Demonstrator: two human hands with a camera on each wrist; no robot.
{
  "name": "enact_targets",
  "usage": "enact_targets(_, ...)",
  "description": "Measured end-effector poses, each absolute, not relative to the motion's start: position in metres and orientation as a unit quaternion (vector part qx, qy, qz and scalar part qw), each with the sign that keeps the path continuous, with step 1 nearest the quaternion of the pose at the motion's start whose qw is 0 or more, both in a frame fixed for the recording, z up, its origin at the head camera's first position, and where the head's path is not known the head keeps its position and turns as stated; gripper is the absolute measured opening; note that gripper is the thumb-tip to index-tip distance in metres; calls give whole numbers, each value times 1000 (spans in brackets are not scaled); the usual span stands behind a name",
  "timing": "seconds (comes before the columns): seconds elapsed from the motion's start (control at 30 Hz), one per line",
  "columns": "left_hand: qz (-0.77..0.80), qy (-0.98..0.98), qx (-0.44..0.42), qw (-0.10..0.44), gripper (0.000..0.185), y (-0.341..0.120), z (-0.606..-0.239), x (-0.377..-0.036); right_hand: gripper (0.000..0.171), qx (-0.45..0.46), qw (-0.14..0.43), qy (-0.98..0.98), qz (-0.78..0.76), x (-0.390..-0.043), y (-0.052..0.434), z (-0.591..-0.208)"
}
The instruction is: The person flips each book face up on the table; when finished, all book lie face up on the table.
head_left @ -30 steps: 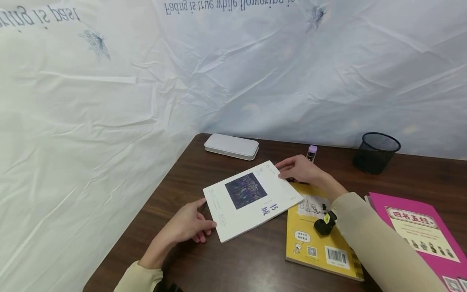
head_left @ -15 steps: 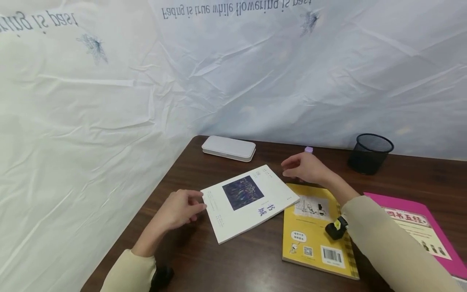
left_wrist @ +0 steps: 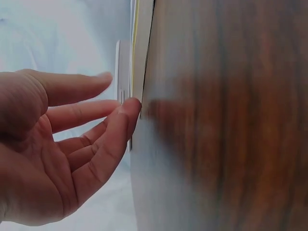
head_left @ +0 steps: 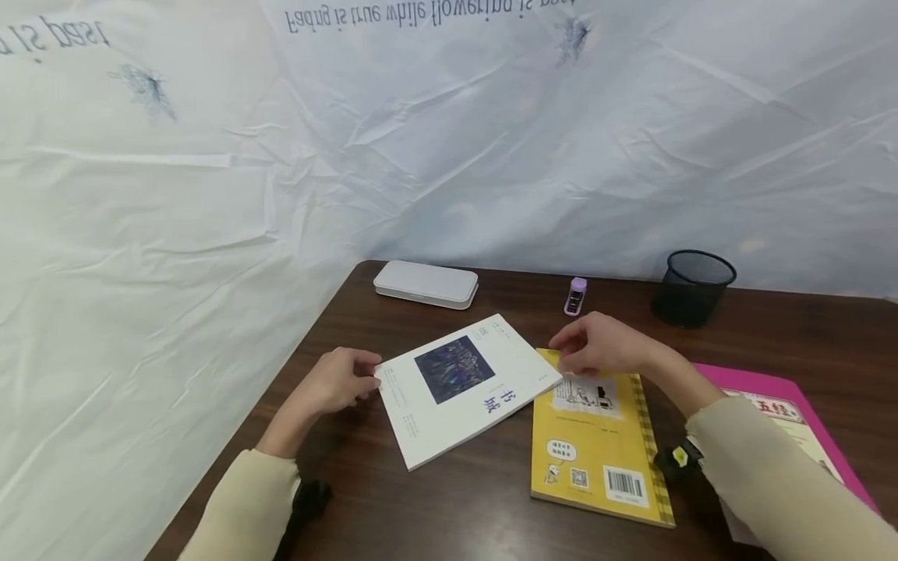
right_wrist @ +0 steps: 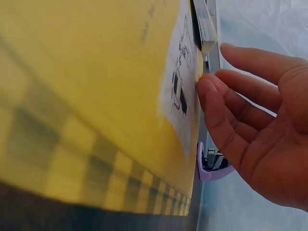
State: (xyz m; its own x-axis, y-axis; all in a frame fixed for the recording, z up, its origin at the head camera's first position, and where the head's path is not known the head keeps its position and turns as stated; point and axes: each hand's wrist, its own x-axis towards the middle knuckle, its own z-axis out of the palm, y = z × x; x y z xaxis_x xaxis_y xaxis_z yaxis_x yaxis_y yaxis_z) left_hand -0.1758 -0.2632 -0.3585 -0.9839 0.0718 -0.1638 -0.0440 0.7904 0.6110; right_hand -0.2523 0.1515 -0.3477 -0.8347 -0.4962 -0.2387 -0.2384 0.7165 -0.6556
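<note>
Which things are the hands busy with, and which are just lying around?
Busy with: white book at the left hand; yellow book under the right hand.

Lying around: white case, purple stapler, mesh cup, pink book.

White book [head_left: 463, 386] flat, overlapping yellow book [head_left: 596, 440] (both closed).
</note>
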Motion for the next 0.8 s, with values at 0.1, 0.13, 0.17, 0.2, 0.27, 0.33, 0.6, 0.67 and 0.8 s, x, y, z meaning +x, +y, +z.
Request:
enact_targets(0.1, 319, 944, 4, 86, 43, -266, -360, -180, 46, -199, 213, 903, -315, -247, 151, -346)
enact_targets(0.13, 317, 945, 2, 86, 42, -267, -362, -181, 46, -200, 215, 902, -315, -245, 151, -346)
enact_targets(0.17, 315, 945, 1, 86, 42, -268, -363, -182, 46, -199, 218, 901, -318, -244, 151, -346)
enact_targets(0.2, 314, 946, -2, 85, 41, -269, -364, -184, 45, -199, 220, 900, -318, -242, 151, -347)
enact_targets(0.27, 313, 946, -7, 85, 38, -271, -367, -186, 44, -196, 223, 898, -323, -239, 150, -349)
enact_targets(0.33, 313, 946, -8, 85, 36, -272, -369, -187, 44, -193, 222, 897, -329, -237, 150, -351)
enact_targets(0.6, 310, 947, -9, 85, 29, -271, -372, -191, 37, -172, 210, 899, -343, -229, 146, -356)
enact_targets(0.67, 307, 948, -10, 84, 28, -271, -372, -191, 36, -171, 206, 901, -341, -229, 144, -356)
enact_targets(0.8, 301, 950, -9, 83, 27, -271, -372, -190, 34, -161, 199, 905, -339, -229, 141, -357)
